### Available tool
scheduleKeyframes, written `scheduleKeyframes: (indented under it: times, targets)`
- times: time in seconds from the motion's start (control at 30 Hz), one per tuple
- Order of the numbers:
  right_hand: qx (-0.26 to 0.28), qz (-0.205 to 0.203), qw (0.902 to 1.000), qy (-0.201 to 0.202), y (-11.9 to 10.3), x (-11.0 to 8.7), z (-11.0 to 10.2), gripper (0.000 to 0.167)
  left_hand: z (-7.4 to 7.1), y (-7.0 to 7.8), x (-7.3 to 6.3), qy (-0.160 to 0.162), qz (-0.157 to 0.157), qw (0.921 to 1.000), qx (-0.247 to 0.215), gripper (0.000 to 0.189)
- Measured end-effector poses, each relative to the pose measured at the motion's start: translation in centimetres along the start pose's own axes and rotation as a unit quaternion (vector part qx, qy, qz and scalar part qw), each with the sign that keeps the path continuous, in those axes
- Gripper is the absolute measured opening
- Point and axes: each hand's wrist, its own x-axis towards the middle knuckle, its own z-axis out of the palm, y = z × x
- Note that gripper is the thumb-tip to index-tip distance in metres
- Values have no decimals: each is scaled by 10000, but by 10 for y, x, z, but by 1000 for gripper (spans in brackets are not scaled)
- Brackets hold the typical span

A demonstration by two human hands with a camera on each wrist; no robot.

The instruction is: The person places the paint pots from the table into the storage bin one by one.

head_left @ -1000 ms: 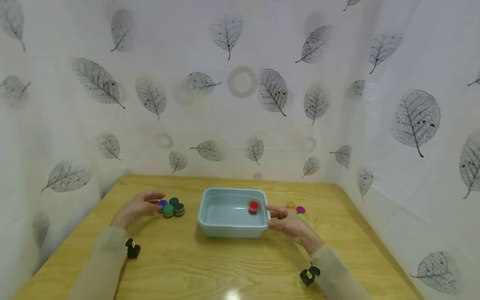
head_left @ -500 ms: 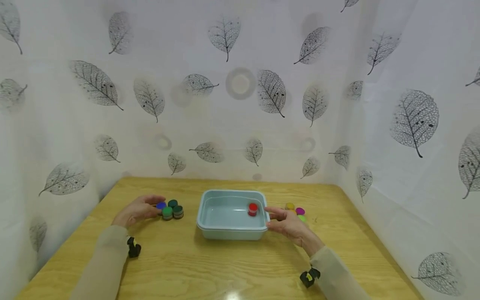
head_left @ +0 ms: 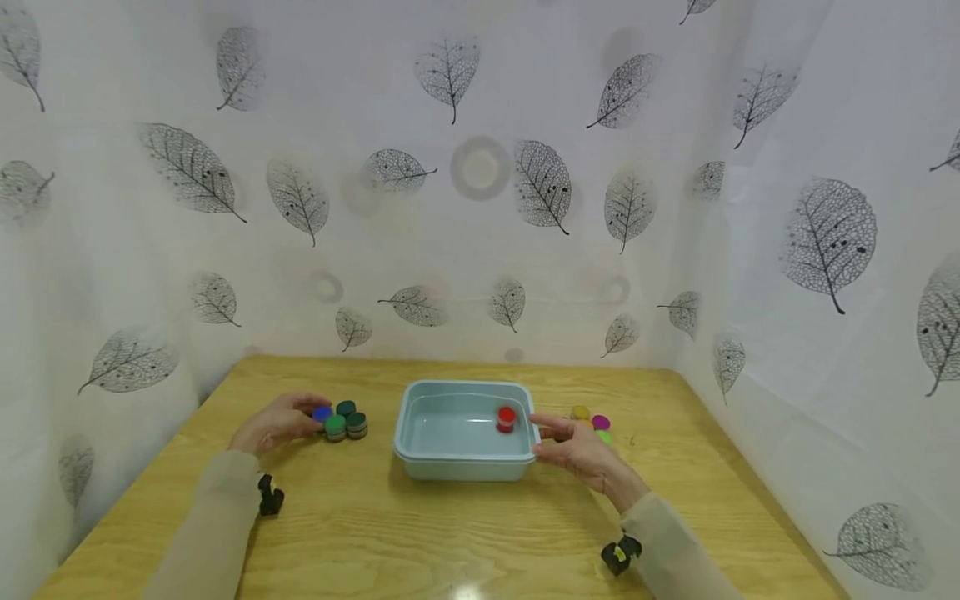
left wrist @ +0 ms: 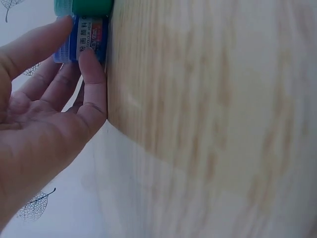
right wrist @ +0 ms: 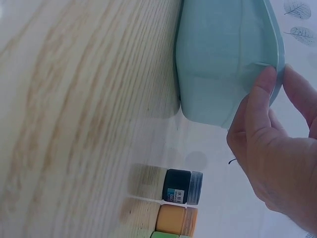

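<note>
Tub (head_left: 457, 468): pale blue, is standing upright on the wooden table (head_left: 420, 542) between the two hands' fingers.
Right hand (head_left: 581, 452): thumb and fingers are clamping the tub's right rim, one fingertip pressing against the outer wall.
Left hand (head_left: 277, 422): thumb and fingers are clasping the blue jar from both sides.
Blue jar (left wrist: 90, 37): is sitting on the table within the left fingers.
Green jar (head_left: 335, 428): is standing just beside the left thumb tip, next to the blue jar.
Dark green jars: one (head_left: 346, 407) is standing just past the left fingertips, the other (head_left: 357, 425) a little farther right of them.
Red jar (head_left: 506, 420): is standing inside the tub, near the right fingertips and to their left.
Jars on the right: a black jar (right wrist: 181, 187), an orange jar (right wrist: 174, 219), a light green jar (head_left: 603, 436), a yellow jar (head_left: 581, 412) and a magenta jar (head_left: 601, 422) are clustering to the right of the right fingers, untouched by their tips.
</note>
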Motion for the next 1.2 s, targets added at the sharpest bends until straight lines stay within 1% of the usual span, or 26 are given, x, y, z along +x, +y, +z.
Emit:
scheduleKeyframes:
  times: [0.13, 0.2, 0.23, 0.37, 0.43, 0.53, 0.7, 0.8, 0.97, 1.1, 1.2]
  targets:
    - [-27, -7, 10000, -54, -1, 0, -1, 66, -1, 0, 0, -28, 19, 10000, -6, 59]
    - [-37, -14, 10000, -39, -1, 1, -1, 66, -2, 1, 0, 41, -14, 10000, -47, 58]
    - [-48, -21, 10000, -18, -2, 1, -1, 66, -3, 1, 0, 33, 25, 10000, -34, 59]
    - [-79, -20, 10000, 35, -3, 3, -1, 65, -5, 2, 0, 90, 23, 9999, -141, 61]
    - [-92, -16, 10000, 24, -4, 3, -1, 64, -7, 3, -2, 65, 57, 9998, -180, 64]
    - [-81, 6, 10000, 13, -3, 3, 0, 64, -8, 5, -4, 141, 31, 9994, -311, 65]
    - [-68, 21, 10000, 55, -2, 1, -1, 63, -9, 8, -3, 172, 212, 9962, -833, 66]
    - [-91, 23, 9999, 76, -3, 0, -1, 64, -9, 12, -2, 169, 257, 9931, -1130, 71]
    - [-86, 41, 9999, 116, -3, 0, -2, 63, -7, 19, -1, 123, 359, 9910, -1287, 74]
    - [-77, 30, 9999, 79, -3, 1, -2, 64, -4, 23, -2, 26, 563, 9883, -1416, 70]
    - [-90, 9, 9999, 53, -2, 1, -1, 65, 1, 28, -1, 4, 631, 9873, -1460, 68]
